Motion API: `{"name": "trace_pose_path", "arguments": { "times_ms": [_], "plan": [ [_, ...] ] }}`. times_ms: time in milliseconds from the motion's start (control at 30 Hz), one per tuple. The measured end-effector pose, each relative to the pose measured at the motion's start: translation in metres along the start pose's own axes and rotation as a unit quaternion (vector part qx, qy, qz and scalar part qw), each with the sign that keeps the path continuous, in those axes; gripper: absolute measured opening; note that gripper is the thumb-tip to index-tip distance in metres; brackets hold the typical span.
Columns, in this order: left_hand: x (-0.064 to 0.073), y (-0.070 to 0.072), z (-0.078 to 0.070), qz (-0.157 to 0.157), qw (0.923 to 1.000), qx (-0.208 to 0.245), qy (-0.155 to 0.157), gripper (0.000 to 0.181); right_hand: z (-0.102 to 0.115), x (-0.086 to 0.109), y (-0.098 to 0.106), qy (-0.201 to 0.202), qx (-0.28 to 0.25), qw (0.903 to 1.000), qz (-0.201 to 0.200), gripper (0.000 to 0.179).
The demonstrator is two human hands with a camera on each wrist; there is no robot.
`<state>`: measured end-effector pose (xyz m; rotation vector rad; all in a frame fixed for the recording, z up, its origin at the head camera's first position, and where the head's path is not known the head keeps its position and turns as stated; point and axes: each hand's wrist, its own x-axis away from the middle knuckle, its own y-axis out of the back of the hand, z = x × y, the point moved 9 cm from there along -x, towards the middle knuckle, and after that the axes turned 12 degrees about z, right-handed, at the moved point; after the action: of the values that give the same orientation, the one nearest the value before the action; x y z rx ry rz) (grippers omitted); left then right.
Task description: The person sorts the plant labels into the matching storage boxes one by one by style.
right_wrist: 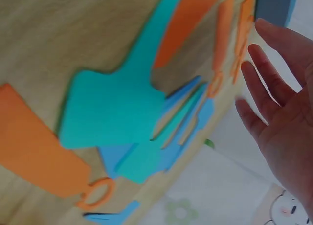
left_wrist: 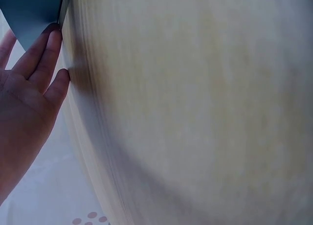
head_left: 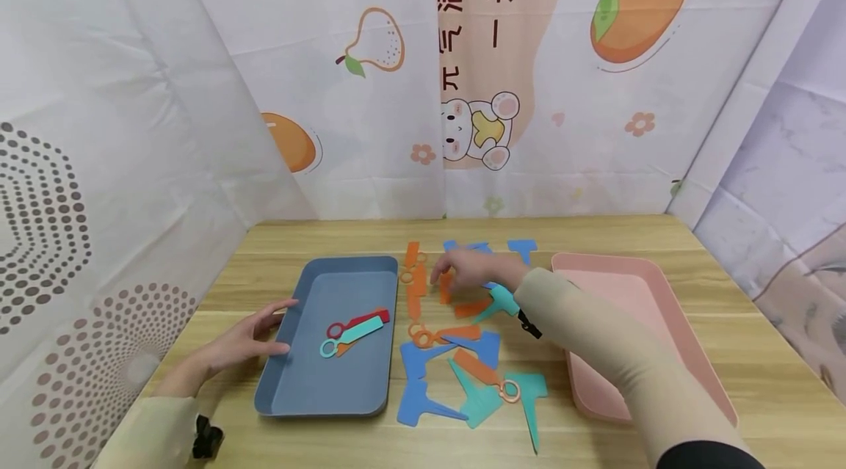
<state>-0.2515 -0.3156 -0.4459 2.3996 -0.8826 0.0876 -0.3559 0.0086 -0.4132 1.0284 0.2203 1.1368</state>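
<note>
My left hand [head_left: 241,340] rests at the left rim of the blue-grey tray [head_left: 284,388]. In the left wrist view its fingers [left_wrist: 46,58] are nearly straight against that tray's outer side. Inside the tray lie a red ring-ended tag [head_left: 370,318], a teal ring-ended tag [head_left: 360,330] and part of an orange one. Over the loose tags at mid-table is my right hand [head_left: 465,268], fingers spread and loosely bent in the right wrist view, holding nothing. Nearest to it are orange ring-ended tags [head_left: 419,282]. Blue T-shaped tags [head_left: 414,359] and teal T-shaped tags [head_left: 532,386] overlap nearer the front.
A pink tray [head_left: 615,274] stands at the right, with my right forearm across it. A blue T-shaped tag [head_left: 522,246] lies near the table's back edge. Printed cloth [head_left: 383,109] hangs behind the wooden table [head_left: 297,447].
</note>
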Motion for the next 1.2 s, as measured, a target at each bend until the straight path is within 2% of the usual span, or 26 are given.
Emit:
{"name": "trace_pose_path", "arguments": {
  "times_ms": [200,400,767,1033,1200],
  "plan": [
    [0.000,-0.001,0.005,-0.002,0.9996,0.026,0.012,0.077,-0.011,-0.002,-0.005,0.005,0.011,0.9998,-0.017,0.030],
    [0.001,-0.001,0.005,-0.002,0.9996,0.026,0.007,0.077,-0.016,-0.005,-0.007,0.012,0.021,0.9993,-0.028,0.029],
    [0.000,-0.002,-0.003,0.006,0.9996,0.025,-0.015,0.076,-0.028,-0.008,-0.006,-0.017,0.017,0.9984,-0.051,0.020],
    [0.000,0.000,-0.001,0.001,0.9999,0.015,0.001,0.076,-0.039,-0.012,-0.005,-0.065,0.004,0.9974,-0.029,0.015],
    [0.002,0.000,-0.003,0.001,0.9997,0.022,-0.008,0.075,-0.041,-0.015,-0.005,-0.062,-0.017,0.9977,-0.019,0.018]
  ]
}}
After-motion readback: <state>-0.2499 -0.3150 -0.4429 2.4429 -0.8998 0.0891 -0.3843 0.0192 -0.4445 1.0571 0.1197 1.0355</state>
